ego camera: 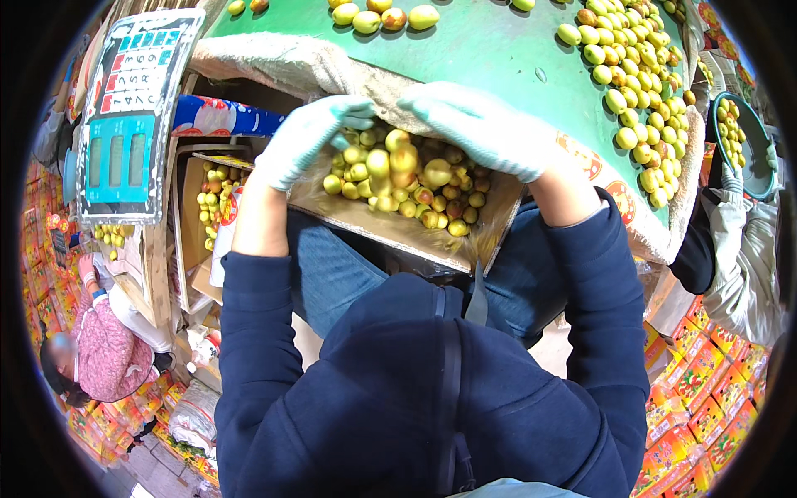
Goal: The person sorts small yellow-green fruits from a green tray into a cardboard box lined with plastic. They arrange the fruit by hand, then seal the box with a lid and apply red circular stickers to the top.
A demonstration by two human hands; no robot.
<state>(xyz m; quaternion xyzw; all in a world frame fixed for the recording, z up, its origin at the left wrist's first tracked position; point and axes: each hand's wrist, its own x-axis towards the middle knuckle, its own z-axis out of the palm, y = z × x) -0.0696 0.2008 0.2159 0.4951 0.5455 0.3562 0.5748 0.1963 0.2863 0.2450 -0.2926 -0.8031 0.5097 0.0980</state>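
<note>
My left hand [314, 138], in a pale knitted work glove, curves over the left side of an open cardboard box [386, 233]. No fruit shows in its grasp. Across from it my right hand [476, 127], gloved the same way and blurred, is stretched flat over the box's far right side, by the table's padded edge. Between and below the hands lie many green-and-brown jujubes [429, 199]. Several of the upper ones are smeared by motion, apparently dropping into the box. Clear plastic film lines the box, which sits at my lap between my knees.
A green sorting table [485, 50] with a cloth-padded rim [274, 53] carries a heap of jujubes [647, 99] at right. On the left stand a digital scale [124, 118] and another fruit box [187, 218]. Co-workers sit at left [112, 355] and right [735, 249], among stacked printed cartons [703, 386].
</note>
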